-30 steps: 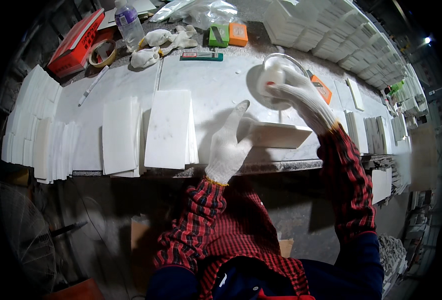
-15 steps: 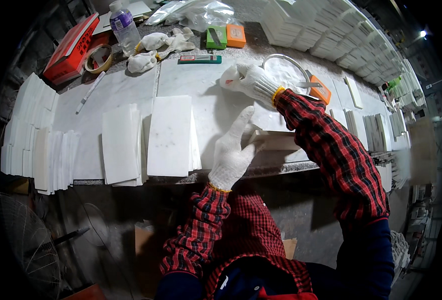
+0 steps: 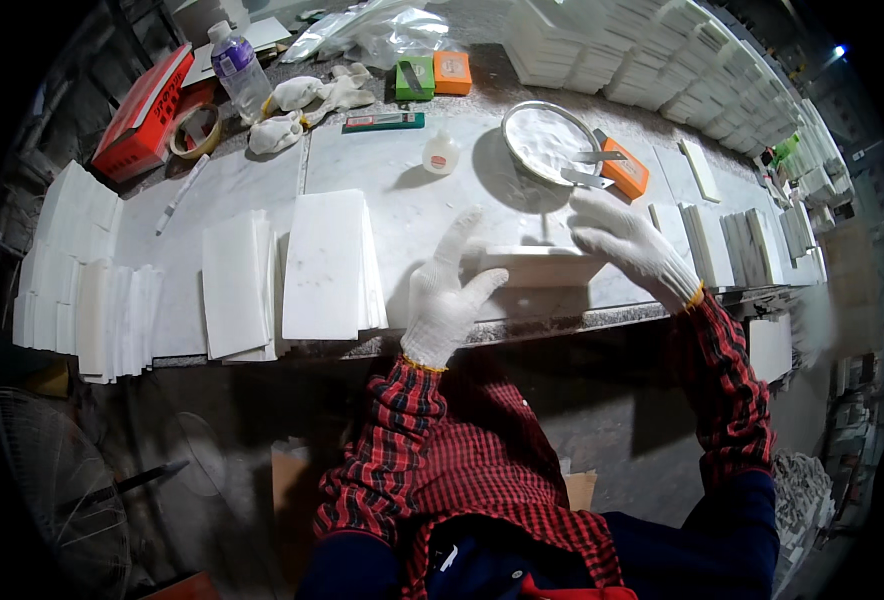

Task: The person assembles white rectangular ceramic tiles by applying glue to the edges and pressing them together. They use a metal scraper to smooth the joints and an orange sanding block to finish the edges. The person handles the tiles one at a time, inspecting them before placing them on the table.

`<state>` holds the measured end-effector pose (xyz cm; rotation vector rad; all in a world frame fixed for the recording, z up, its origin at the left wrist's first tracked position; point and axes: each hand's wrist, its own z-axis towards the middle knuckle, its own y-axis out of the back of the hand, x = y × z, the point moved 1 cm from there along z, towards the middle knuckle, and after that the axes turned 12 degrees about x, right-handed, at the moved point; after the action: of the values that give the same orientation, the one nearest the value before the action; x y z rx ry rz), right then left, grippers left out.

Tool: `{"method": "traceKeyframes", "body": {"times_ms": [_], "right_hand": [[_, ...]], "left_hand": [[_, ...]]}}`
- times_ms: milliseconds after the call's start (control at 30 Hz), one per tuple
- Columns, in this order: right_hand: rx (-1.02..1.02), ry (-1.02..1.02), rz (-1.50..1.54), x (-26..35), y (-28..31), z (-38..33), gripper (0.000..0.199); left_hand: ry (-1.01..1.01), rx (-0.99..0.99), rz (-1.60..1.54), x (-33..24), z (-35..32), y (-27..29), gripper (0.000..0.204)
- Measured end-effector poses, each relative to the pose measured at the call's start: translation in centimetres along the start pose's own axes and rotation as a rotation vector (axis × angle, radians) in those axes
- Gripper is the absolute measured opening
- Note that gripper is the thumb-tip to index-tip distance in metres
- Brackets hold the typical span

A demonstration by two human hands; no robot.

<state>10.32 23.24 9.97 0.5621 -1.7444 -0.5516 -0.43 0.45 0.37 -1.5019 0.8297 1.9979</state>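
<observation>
My left hand point(image 3: 440, 305), in a white knit glove, grips the left end of a pale stone tile point(image 3: 542, 270) lying on the marble worktop. Its thumb is on the tile's near side and its index finger points away from me. My right hand point(image 3: 634, 248), gloved alike, hovers by the tile's right end with fingers stretched out and nothing visible in it. Just beyond its fingertips, metal blades point(image 3: 587, 179) rest on the rim of a round bowl point(image 3: 507, 135) of white paste. A small translucent bottle point(image 3: 440, 157) stands on the worktop left of the bowl.
White tiles lean in stacks point(image 3: 324, 265) along the near edge, more at far left and right. Tall tile stacks point(image 3: 602, 50) fill the back right. Behind are orange boxes point(image 3: 627, 168), a green box point(image 3: 414, 78), spare gloves point(image 3: 307, 100), a bottle point(image 3: 239, 72), tape point(image 3: 195, 132) and a marker point(image 3: 180, 195).
My right hand has let go of the small bottle, which now stands on the worktop, and has moved right and toward me. My left hand stays at the tile's left end.
</observation>
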Motion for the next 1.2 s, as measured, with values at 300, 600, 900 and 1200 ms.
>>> {"method": "traceKeyframes", "body": {"times_ms": [300, 600, 900, 1200], "right_hand": [[-0.073, -0.069, -0.070, -1.5, -2.3, -2.8, 0.033], [-0.062, -0.104, -0.030, -1.2, -1.5, -3.0, 0.035], [-0.485, 0.010, 0.016, -2.1, 1.2, -1.2, 0.048], [-0.579, -0.008, -0.321, -4.1, 0.8, 4.2, 0.032]], "left_hand": [[0.023, -0.003, 0.298, -0.2, -0.8, 0.4, 0.065], [0.042, 0.099, 0.293, 0.4, 1.7, 0.6, 0.036], [0.214, 0.167, 0.161, -1.0, 2.2, 0.3, 0.031], [0.018, 0.089, 0.275, -0.7, 1.6, 0.1, 0.032]]}}
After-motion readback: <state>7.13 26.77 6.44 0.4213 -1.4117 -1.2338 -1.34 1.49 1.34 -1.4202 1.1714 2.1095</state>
